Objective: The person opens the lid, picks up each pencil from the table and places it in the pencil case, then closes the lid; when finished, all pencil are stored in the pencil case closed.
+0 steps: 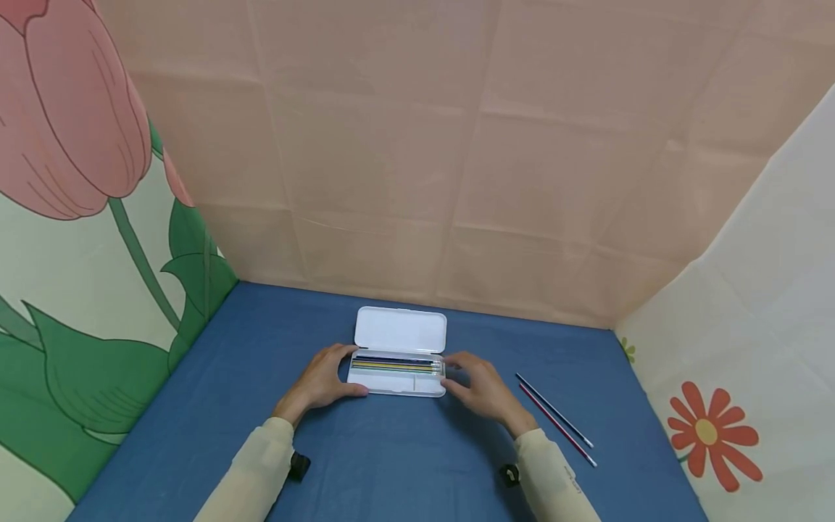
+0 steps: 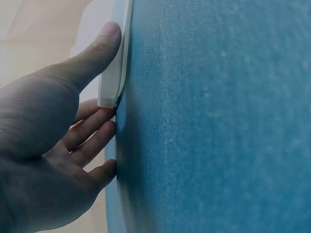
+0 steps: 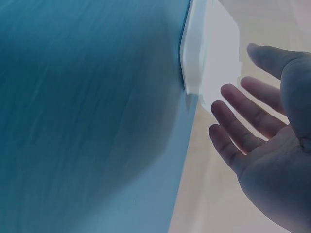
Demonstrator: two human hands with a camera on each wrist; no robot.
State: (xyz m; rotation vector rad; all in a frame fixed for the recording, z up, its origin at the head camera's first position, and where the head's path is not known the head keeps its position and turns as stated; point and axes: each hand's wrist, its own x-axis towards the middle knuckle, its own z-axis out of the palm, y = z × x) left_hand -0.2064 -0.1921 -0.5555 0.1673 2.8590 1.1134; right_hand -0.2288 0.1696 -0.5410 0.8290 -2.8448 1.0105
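A white pencil case (image 1: 395,386) lies open on the blue cloth, its lid (image 1: 401,329) tipped back toward the far wall. Several pencils (image 1: 391,364) lie side by side in its rear compartment. My left hand (image 1: 324,378) holds the case's left end, thumb along the front edge and fingers at the back corner. In the left wrist view, that thumb (image 2: 104,46) lies against the case's side wall. My right hand (image 1: 484,388) is at the right end, thumb and fingers spread around it. The right wrist view shows these fingers (image 3: 243,114) loosely extended and apart from the case.
To the right of my right hand, a red pencil (image 1: 557,425) and a dark pencil (image 1: 554,409) lie nearly parallel on the blue cloth (image 1: 404,464). A beige curtain (image 1: 417,181) rises behind the table, with flower-printed sheets at the left and right.
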